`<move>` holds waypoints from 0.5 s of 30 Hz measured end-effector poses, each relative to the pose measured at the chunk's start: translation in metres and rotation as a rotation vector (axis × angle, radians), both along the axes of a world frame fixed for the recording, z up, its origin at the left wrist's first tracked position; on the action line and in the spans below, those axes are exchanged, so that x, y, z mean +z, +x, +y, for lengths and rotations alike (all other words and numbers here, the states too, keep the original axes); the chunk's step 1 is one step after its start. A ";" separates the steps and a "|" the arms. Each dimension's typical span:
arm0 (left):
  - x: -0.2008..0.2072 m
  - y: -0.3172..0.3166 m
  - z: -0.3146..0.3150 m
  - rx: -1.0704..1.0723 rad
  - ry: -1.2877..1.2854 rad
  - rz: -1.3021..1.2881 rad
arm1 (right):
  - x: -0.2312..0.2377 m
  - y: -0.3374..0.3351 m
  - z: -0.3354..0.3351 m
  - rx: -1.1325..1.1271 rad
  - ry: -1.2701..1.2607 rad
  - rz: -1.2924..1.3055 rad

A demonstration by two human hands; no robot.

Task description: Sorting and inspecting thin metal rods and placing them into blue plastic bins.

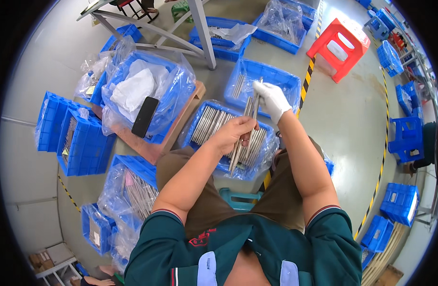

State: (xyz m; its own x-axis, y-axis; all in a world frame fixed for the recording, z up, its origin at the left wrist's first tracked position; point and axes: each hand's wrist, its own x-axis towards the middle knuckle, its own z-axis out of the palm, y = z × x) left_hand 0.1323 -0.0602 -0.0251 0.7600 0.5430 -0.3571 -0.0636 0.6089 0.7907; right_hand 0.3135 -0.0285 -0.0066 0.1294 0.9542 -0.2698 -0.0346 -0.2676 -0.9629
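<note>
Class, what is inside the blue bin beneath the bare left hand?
Metal rods lie side by side in the blue bin, clear plastic at its edge. The left hand covers some; the bin's floor is hidden.

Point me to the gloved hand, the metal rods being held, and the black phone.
Gloved right hand (275, 101): head view, back of the hand.
Held metal rods (255, 107): head view, their exposed upper stretch.
Black phone (145, 117): head view, middle of its flat face.

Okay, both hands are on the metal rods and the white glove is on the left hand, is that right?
Not quite: the white glove is on the right hand, as the head view shows; the left hand is bare. Both hands are on the metal rods.
</note>
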 end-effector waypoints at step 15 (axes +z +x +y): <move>-0.017 -0.016 0.012 0.061 -0.224 -0.333 | -0.033 -0.019 -0.024 0.220 -0.113 -0.301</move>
State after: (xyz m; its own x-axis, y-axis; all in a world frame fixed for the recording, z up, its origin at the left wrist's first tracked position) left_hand 0.1161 -0.0484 -0.0417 0.8228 0.5274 -0.2118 -0.3349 0.7510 0.5691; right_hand 0.2944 -0.0522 -0.0398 0.0150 0.9343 -0.3563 0.3152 -0.3426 -0.8850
